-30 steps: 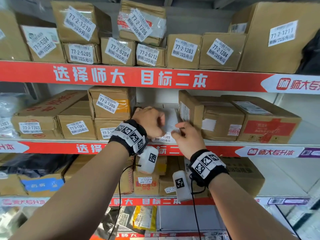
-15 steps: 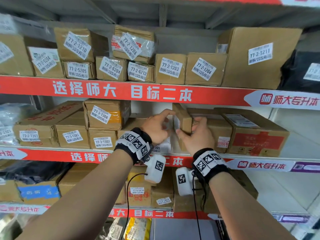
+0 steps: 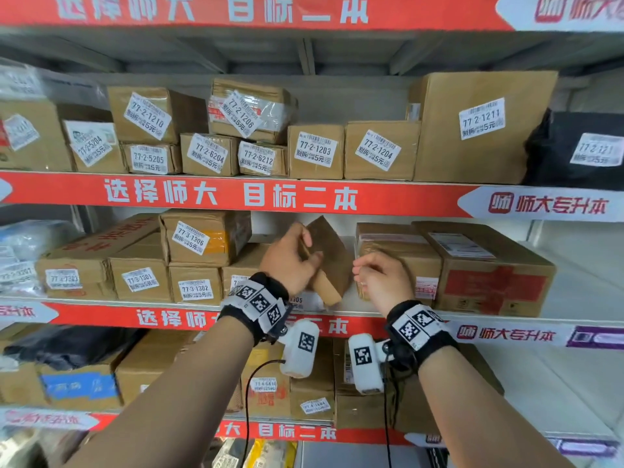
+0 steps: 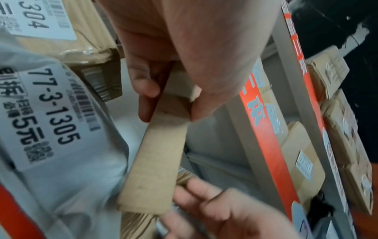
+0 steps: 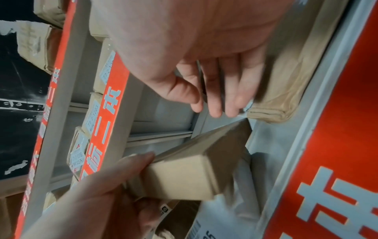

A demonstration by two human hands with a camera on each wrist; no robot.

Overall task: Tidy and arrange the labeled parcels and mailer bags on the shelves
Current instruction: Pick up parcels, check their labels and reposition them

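The left hand (image 3: pixel 290 261) grips a small flat brown cardboard parcel (image 3: pixel 332 261), tilted above a grey mailer bag (image 4: pixel 67 161) labelled 77-3-1305, readable only from the left wrist. The right hand (image 3: pixel 380 278) hangs beside it, fingers loose, holding nothing.

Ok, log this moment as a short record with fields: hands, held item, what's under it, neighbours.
left hand: grips the small box, thumb and fingers on opposite faces
right hand: fingers loose, off the box, holds nothing
small box: tilted, lifted over the middle shelf
under it: grey mailer labeled 77-3-1305
neighbours: taped carton to the right
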